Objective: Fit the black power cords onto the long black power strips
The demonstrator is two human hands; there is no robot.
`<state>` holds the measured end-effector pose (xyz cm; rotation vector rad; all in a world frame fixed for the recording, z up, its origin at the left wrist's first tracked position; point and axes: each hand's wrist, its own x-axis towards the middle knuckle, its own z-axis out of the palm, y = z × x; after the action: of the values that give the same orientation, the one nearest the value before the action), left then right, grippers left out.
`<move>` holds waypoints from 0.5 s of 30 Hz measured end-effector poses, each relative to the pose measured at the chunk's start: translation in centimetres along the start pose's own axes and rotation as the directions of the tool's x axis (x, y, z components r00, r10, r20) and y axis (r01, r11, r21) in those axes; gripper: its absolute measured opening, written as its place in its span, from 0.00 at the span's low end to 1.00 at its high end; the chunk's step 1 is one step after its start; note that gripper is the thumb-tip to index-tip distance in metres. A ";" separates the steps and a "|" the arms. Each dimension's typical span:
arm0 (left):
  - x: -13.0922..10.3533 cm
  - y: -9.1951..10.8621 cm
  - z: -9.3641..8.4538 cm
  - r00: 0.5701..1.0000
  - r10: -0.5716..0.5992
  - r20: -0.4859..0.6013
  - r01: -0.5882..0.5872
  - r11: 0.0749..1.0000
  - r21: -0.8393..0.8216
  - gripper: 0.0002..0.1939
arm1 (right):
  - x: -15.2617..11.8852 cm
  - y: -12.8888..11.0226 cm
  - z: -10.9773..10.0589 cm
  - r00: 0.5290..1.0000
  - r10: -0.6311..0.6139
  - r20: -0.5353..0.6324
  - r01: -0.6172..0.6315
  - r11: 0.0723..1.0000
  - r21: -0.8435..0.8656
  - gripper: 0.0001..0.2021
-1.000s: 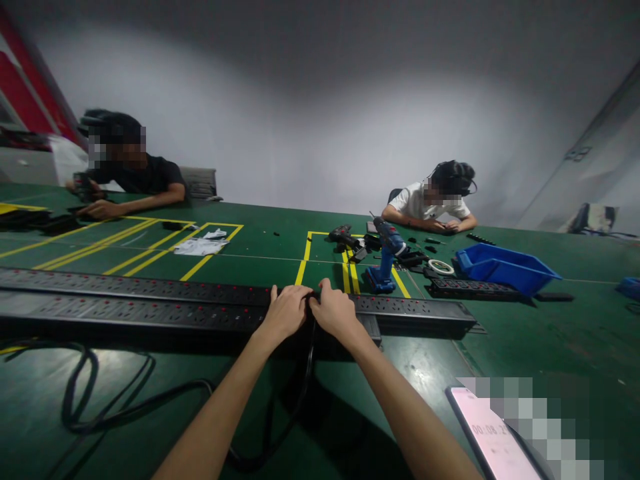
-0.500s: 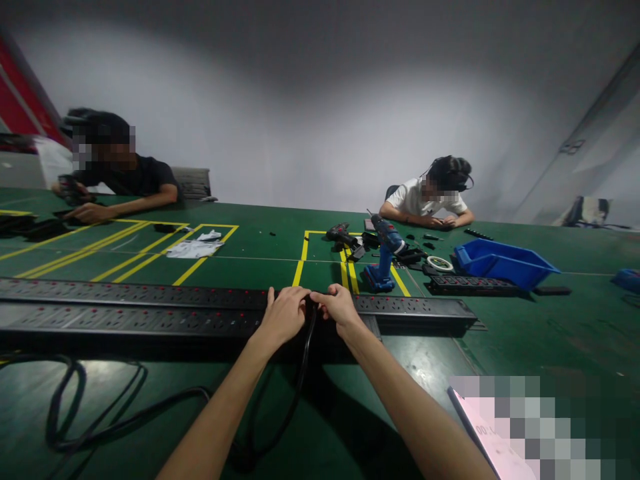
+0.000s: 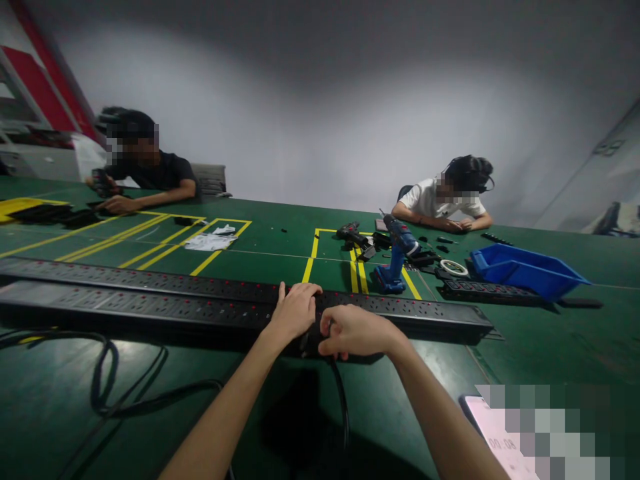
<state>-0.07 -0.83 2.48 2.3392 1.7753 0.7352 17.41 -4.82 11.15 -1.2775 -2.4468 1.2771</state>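
Note:
Two long black power strips with rows of sockets and small red marks lie side by side across the table, the front power strip (image 3: 150, 313) and the rear power strip (image 3: 435, 312). My left hand (image 3: 296, 310) is curled over the right part of the front strip, gripping it; its fingertips are partly hidden. Just to its right, my right hand (image 3: 357, 331) is bent down with fingers closed on a black cable (image 3: 345, 407) near the strip's end. The cable hangs toward me over the table. The exact point where cable and strip meet is hidden by my fingers.
Beyond the strips stand a blue cordless drill (image 3: 397, 253), a second drill (image 3: 353, 233), a blue bin (image 3: 530, 270) and a tape roll (image 3: 454, 268). Coiled black cable (image 3: 107, 380) lies at left, a phone (image 3: 500, 433) at lower right. Two people sit across the green table.
My right hand has come down and toward me from the strip's top, turning over with the cable. My left hand stays on the strip. The view has shifted slightly left.

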 end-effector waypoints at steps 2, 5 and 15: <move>-0.1 -0.1 0.3 1.000 0.018 -0.010 -0.018 1.000 0.015 0.18 | 0.5 0.3 1.5 0.999 -0.013 0.048 0.020 0.989 -0.149 0.07; 0.0 -0.3 0.6 0.997 0.080 0.016 -0.081 0.996 0.047 0.21 | 0.7 0.7 1.9 0.999 -0.036 0.013 0.038 0.958 -0.283 0.08; 0.2 -0.6 0.9 0.991 0.113 0.068 -0.118 0.991 0.064 0.21 | -1.5 12.6 -7.9 0.681 0.340 -0.649 -0.643 0.702 -0.307 0.19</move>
<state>-0.12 -0.33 1.51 2.4977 1.6765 0.6160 29.76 2.82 7.59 -2.2187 -2.0927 0.1484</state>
